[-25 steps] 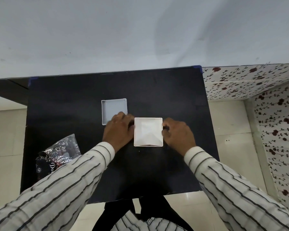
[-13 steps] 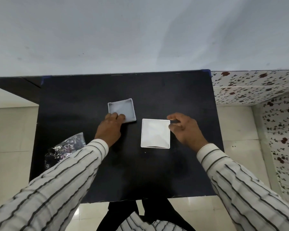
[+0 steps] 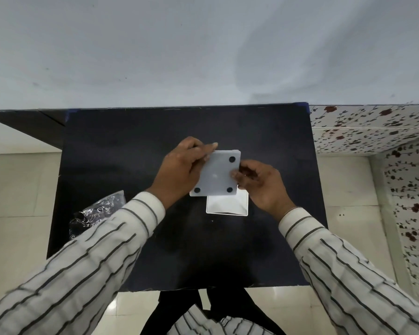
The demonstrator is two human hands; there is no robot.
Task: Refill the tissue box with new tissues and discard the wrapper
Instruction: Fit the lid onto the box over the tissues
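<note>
A white square tissue box (image 3: 228, 204) stands open on the black table (image 3: 136, 151), white tissue showing inside; only its near half is visible. Above it, both hands hold the box's flat grey base panel (image 3: 217, 174), underside up, with black round feet at its corners. My left hand (image 3: 182, 170) grips the panel's left edge. My right hand (image 3: 260, 183) pinches its right edge. The panel is tilted and covers the far part of the box. A crumpled clear wrapper (image 3: 96, 212) with black print lies at the table's left edge, partly behind my left sleeve.
A plain pale wall runs behind the table. Floral-patterned tiles (image 3: 373, 131) are to the right, pale floor tiles on both sides. A dark ledge (image 3: 29, 124) adjoins the table's far left corner.
My left hand picked up the grey panel from the table's far left, turned it underside up and brought it over the box. My right hand moved in and took its right edge.
</note>
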